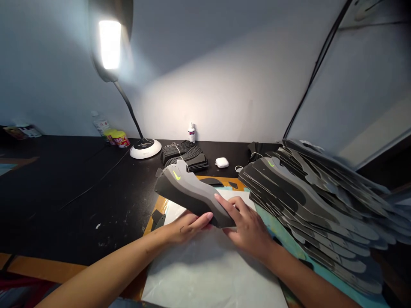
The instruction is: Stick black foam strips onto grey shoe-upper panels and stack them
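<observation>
Lamp [111, 47] lights the black surface [64, 192]. Left hand [188, 226] and right hand [247, 229] both pinch the grey shoe-upper piece [189, 194] above the white sheet [208, 265]. Smallish stack [186, 156] behind, looks like loads left in the fanned pile [314, 205] on the right.

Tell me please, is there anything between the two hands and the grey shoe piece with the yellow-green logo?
Nothing visible. Both the left hand and the right hand already grip the near end of the grey shoe piece, fingers directly on it, lifted above the white sheet.
</observation>
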`<state>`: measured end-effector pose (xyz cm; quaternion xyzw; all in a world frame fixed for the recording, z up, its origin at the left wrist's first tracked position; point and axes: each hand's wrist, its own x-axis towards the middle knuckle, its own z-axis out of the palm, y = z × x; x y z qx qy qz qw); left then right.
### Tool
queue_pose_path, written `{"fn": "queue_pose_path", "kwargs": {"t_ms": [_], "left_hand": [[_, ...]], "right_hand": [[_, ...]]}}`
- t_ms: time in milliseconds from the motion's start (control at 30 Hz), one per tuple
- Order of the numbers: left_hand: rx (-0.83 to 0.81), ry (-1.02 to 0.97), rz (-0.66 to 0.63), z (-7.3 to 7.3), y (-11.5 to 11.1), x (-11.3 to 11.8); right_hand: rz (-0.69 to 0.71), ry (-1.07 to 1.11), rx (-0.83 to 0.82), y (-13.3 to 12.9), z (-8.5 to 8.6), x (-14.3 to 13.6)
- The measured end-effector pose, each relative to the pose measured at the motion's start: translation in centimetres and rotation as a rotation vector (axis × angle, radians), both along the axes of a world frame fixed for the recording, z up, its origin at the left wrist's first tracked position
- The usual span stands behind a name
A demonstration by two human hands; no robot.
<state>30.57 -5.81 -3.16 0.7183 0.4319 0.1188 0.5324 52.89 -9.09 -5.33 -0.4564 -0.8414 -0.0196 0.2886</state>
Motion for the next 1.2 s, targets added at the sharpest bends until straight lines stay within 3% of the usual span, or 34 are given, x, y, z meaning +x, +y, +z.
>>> {"fn": "queue_pose_path", "kwargs": {"t_ms": [100,200,300,433,567,667,767,900,1000,1067,1200], "left_hand": [[-0.012,-0.101,-0.061,-0.1,0.0,-0.3],[0.118,-0.19,-0.15,-0.1,-0.1,-0.3],[0.238,-0.18,-0.183,0.3,-0.3,0.0],[0.259,-0.148,-0.199,0.5,-0.2,0.2],[0.197,-0.226,-0.024,-0.7,0.2,-0.3],[0.111,-0.311,0.266,-1.7,0.7,-0.5],[0.178,-0.404,0.509,-2.1,1.3,-0.2],[0.179,-0.497,0.545,-2.1,1.9,0.1],[0.143,-0.5,0.6,-2.0,2.0,-0.1],[0.151,-0.489,0.68,-2.0,2.0,-0.2],[0.057,-0.513,0.814,-1.6,2.4,-0.1]], "right_hand": [[-0.036,-0.019,0.045,-0.3,0.2,-0.3],[-0.037,-0.081,0.099,-0.8,0.5,-0.7],[-0.053,-0.134,0.154,-0.9,0.7,-0.8],[-0.048,-0.111,0.163,-0.8,0.7,-0.6],[-0.051,-0.073,0.143,-0.7,0.7,-0.4],[-0.065,-0.073,0.147,-0.6,1.0,-0.1],[-0.058,-0.051,0.124,-0.2,1.5,0.7],[-0.145,0.006,0.169,1.0,2.0,2.6],[-0.202,0.209,0.2,2.0,2.0,3.9],[-0.141,0.445,0.105,2.2,1.8,4.1],[0.13,0.927,-0.362,1.9,1.3,3.2]]}}
